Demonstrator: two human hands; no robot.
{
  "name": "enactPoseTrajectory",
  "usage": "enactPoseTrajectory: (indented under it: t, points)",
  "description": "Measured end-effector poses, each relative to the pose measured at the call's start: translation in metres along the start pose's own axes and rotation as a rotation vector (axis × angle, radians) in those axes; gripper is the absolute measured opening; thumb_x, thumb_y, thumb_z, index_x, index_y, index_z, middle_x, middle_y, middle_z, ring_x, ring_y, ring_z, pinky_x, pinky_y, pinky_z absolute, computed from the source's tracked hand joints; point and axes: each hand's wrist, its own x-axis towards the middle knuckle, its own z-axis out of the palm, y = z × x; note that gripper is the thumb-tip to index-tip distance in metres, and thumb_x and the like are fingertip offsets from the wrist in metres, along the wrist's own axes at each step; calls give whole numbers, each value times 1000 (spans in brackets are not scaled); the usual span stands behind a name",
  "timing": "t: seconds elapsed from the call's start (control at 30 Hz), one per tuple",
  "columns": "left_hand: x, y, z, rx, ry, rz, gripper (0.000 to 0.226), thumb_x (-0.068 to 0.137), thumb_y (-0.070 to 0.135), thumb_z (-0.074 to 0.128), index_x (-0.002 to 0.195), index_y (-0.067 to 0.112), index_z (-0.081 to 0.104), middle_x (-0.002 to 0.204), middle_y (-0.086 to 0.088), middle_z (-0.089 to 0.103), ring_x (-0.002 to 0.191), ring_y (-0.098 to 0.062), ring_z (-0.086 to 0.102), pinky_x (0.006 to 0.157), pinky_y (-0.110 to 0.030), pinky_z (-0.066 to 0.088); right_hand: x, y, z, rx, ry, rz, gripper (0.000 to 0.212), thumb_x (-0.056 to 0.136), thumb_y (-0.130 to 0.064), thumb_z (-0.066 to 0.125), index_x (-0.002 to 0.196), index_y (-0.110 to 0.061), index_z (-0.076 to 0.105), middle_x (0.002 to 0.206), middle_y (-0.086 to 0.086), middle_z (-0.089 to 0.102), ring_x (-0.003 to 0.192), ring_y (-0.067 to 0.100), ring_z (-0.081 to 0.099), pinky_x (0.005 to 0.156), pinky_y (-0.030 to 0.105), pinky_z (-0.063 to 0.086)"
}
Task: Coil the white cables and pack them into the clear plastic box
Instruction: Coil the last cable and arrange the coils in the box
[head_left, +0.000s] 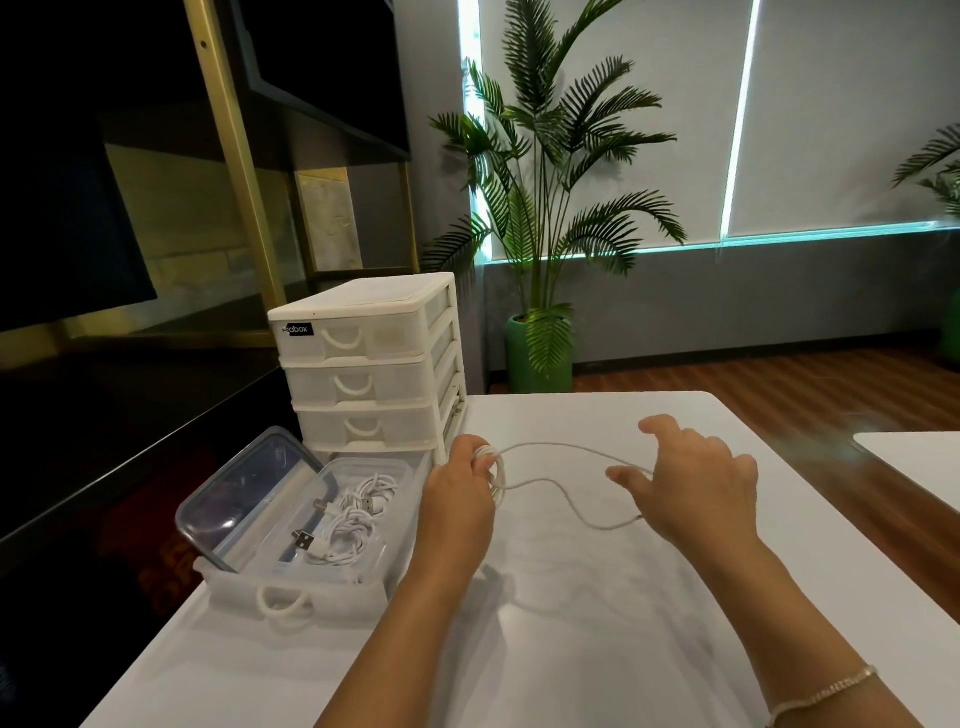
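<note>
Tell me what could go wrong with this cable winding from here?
1. The left hand pinches only a few loops of the white cable; if that grip loosens, the coil may spring apart.
2. The loose tail sags between both hands, and the right hand looks open around it, so it could slip free or tangle.
3. The clear plastic box already holds coiled cables; another bundle might snag them.

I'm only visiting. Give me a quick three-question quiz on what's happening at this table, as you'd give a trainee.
1. True or false: the clear plastic box already holds coiled white cables.
2. Which of the hands grips the coil of the loose white cable: A left hand, B right hand?
3. What stands right behind the box?

Key: 1 true. 2 A; the right hand's fingers are spread near the cable's free length. 3 A white plastic drawer unit.
</note>
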Motion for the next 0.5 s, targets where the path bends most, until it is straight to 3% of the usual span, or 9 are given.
enactPoseTrajectory:
  t: [0.13, 0.27, 0.33, 0.37, 0.43, 0.5]
  points:
    - [1, -2, -2, -18, 3, -35, 20, 101, 25, 32, 108, 17, 49, 97, -7, 55, 86, -20, 47, 67, -25, 31, 3, 2, 1, 115, -95, -12, 48, 85, -37, 64, 127, -25, 46, 117, 1, 62, 102, 20, 58, 91, 32, 41]
    - [-1, 3, 0, -24, -9, -21, 19, 101, 25, 33, 106, 18, 49, 96, -4, 54, 85, -17, 47, 64, -22, 29, -5, -13, 10, 56, -125, -71, 76, 74, -57, 66, 136, -30, 33, 123, -1, 53, 108, 17, 50, 92, 32, 40]
    - [-3, 5, 2, -15, -28, -15, 18, 101, 25, 32, 105, 20, 48, 95, -2, 53, 86, -17, 47, 65, -23, 30, -14, -27, 14, 31, -35, -124, 83, 71, -58, 68, 138, -28, 30, 125, 0, 50, 109, 19, 49, 90, 34, 41]
    - [-3, 6, 3, -7, -36, -6, 17, 101, 26, 32, 105, 21, 48, 95, -2, 53, 86, -17, 47, 66, -24, 32, -18, -34, 15, 61, 59, -183, 78, 68, -54, 73, 133, -25, 40, 119, 2, 55, 102, 21, 53, 84, 35, 44]
    - [-4, 8, 4, -19, -42, 12, 15, 101, 26, 33, 102, 21, 47, 95, -2, 55, 85, -18, 50, 63, -24, 35, -23, -44, 18, 204, 290, -339, 50, 60, -34, 83, 102, -16, 62, 93, 5, 66, 78, 22, 60, 66, 34, 49]
    - [-5, 10, 3, -52, -57, 23, 12, 100, 26, 33, 99, 23, 44, 93, -2, 57, 79, -15, 52, 56, -16, 37, -26, -50, 19, 221, 376, -501, 29, 56, -19, 86, 77, -16, 67, 73, 3, 67, 62, 19, 59, 56, 31, 48]
